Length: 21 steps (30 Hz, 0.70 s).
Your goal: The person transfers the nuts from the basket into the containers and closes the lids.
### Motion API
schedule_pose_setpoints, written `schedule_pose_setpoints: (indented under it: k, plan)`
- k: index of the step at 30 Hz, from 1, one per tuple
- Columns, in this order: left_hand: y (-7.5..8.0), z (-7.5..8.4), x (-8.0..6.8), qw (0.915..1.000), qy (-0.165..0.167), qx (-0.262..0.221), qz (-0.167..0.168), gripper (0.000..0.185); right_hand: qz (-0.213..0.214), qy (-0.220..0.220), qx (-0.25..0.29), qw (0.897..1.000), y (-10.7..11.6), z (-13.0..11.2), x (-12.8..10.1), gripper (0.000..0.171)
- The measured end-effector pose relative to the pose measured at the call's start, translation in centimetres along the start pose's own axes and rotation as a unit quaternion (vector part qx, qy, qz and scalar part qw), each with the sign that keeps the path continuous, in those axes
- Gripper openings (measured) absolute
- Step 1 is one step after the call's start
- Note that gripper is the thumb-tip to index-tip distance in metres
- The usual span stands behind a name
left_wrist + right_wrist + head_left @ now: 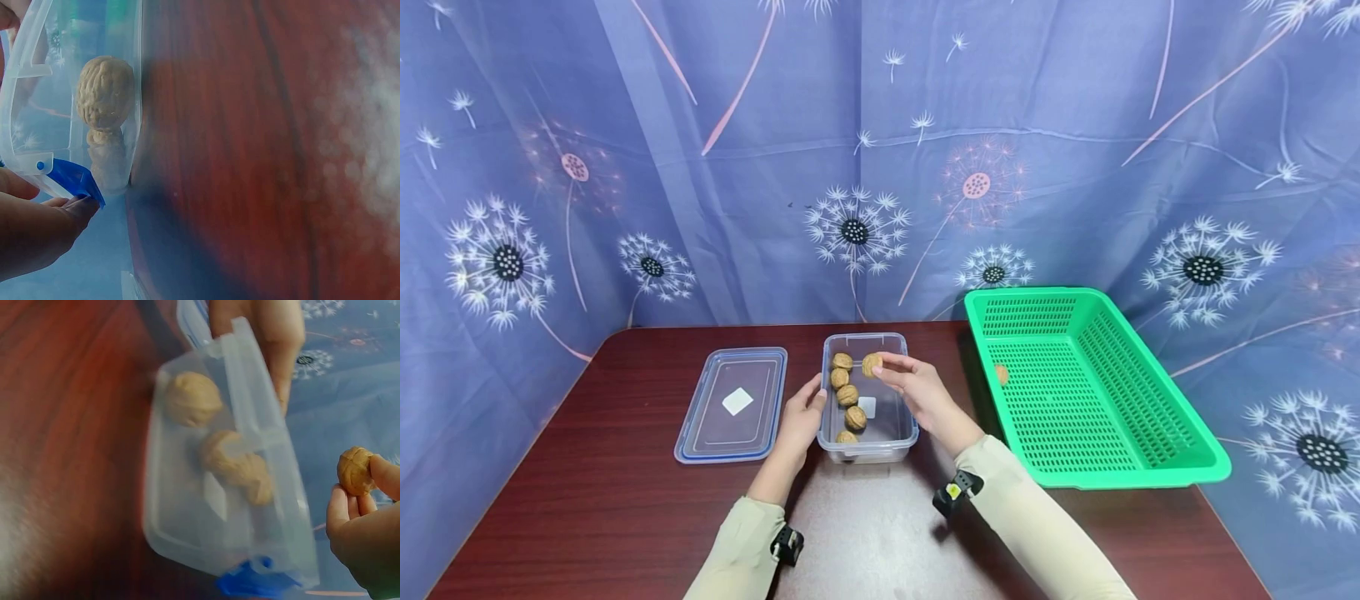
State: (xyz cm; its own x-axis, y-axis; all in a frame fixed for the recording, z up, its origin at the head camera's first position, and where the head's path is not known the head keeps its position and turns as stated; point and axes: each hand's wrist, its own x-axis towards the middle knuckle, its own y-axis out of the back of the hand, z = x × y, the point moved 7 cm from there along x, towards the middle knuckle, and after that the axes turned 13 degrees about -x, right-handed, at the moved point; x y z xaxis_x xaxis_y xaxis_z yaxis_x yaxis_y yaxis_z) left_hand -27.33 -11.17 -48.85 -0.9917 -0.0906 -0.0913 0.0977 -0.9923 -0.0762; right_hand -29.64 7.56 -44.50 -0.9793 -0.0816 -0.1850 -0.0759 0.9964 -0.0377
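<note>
Pinching a round tan walnut (872, 364) between thumb and fingertips, the right hand (917, 392) hovers over the far end of the clear rectangular plastic box (901, 433), at about 12 o'clock of its opening; the right wrist view shows the same nut (354, 470) held clear above the box rim (269, 425). The left hand (802, 417) rests against the box's left wall at 9 o'clock, fingers laid straight along the plastic. Inside the box a row of four more walnuts (847, 395) runs along its left side. At 9 o'clock of the box, just beside the left hand, lies a flat clear lid with a blue rim (685, 442). At 3 o'clock stands a green perforated plastic basket (1150, 475), all on a dark red-brown wooden table (587, 500)
</note>
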Motion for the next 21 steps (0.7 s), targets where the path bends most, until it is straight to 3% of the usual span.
schedule_pose_setpoints:
  k: [10, 14, 16, 18, 21]
  plan:
    - [0.0, -0.1, -0.1, 1.0, -0.004, -0.004, -0.004, 0.045, -0.037, -0.005, -0.04, 0.999, -2.2, 2.3, -0.6, 0.037]
    - [-0.4, 1.6, -1.2, 1.0, -0.001, -0.004, -0.006, 0.045, -0.055, 0.005, -0.06, 0.997, -2.9, 2.7, -0.8, 0.038]
    - [-0.4, 1.7, -1.3, 1.0, -0.003, -0.003, -0.006, 0.044, -0.064, 0.006, -0.07, 0.995, -3.3, 3.0, -0.7, 0.038]
    - [-0.4, 1.6, -1.2, 0.9999, -0.009, 0.001, -0.006, 0.044, -0.072, 0.006, -0.078, 0.994, -3.6, 3.3, -0.7, 0.038]
    - [0.0, 0.1, -0.1, 0.9998, -0.017, 0.0, -0.006, 0.045, -0.078, 0.004, -0.082, 0.994, -3.9, 3.6, -0.6, 0.038]
